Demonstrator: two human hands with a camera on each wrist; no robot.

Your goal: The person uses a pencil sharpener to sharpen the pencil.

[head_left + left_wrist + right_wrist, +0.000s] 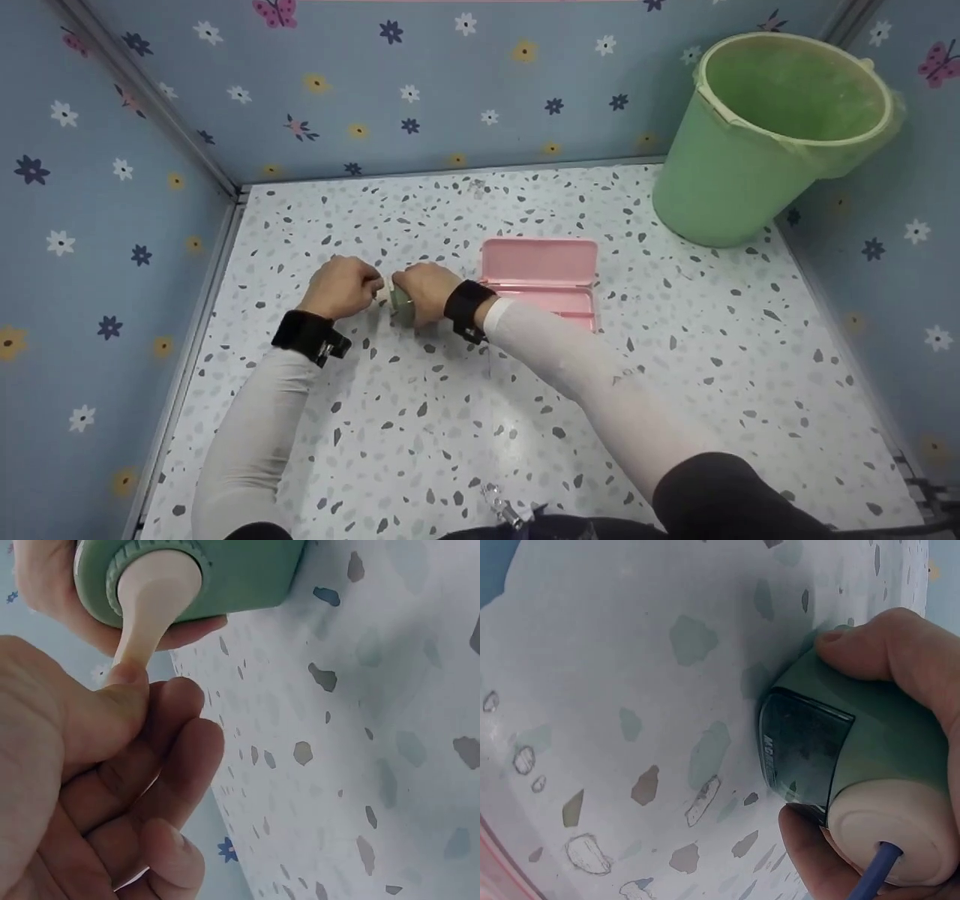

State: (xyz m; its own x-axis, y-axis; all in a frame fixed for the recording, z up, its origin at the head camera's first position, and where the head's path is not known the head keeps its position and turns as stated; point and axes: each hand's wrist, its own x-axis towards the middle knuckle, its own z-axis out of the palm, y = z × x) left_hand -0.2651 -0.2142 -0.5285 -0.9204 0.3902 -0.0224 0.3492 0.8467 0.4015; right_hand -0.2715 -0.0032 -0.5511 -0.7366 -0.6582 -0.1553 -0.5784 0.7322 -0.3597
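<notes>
Through the head camera I saw a white tabletop flecked with grey and pale green chips (pixel 450 457), enclosed by blue wall panels printed with flowers and butterflies (pixel 465 75). A pale green plastic bin (pixel 727 180) stood at the far right corner, and an open pink plastic case (pixel 540 262) lay near the middle, partly behind the right forearm. Left of that case, a rounded dark-green sharpener with cream ends (pixel 403 306) sat between the person's left hand (pixel 341 289) and right hand (pixel 431 292).

In the left wrist view I had the left hand close up — thumb and forefinger pinching the cream plastic crank handle (pixel 154 596) on the sharpener's end, the other fingers loosely bent. The right hand's fingers showed round the green body.

On the right wrist feed, the right hand gripped that body, thumb on one side and fingers on the other, beside a dark see-through window (pixel 802 750). A slim blue pencil (pixel 875 874) stuck out of the cream face — I could not tell whether the sharpener touched the tabletop.
</notes>
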